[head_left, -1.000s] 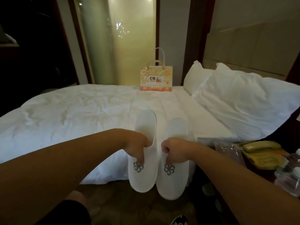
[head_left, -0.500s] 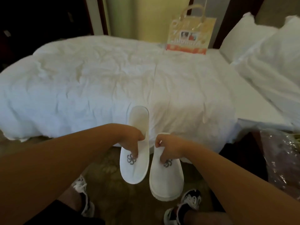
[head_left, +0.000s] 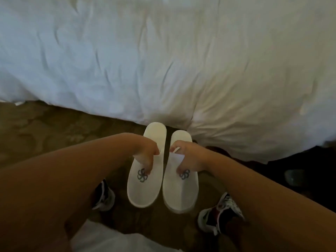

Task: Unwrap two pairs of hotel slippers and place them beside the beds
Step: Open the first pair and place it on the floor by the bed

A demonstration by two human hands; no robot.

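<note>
Two white hotel slippers with a grey flower logo hang side by side just in front of the bed, toes toward me. My left hand (head_left: pixel 145 155) pinches the upper of the left slipper (head_left: pixel 143 188), fingers over its logo. My right hand (head_left: pixel 187 159) grips the upper of the right slipper (head_left: pixel 179 195) the same way. Both slippers sit low over the brown patterned carpet (head_left: pixel 54 135); I cannot tell whether their soles touch it. The white duvet of the bed (head_left: pixel 163 60) fills the upper view, its edge just beyond the slipper heels.
My two sneakers stand on the carpet, left sneaker (head_left: pixel 104 197) and right sneaker (head_left: pixel 223 211), either side of the slippers. A dark area (head_left: pixel 300 175) lies at the right, below the duvet corner. Something white (head_left: pixel 101 239) shows at the bottom edge.
The view has tilted down; pillows, bag and nightstand have left it. Both hands have lowered the slippers from bed height to near the floor between my feet.
</note>
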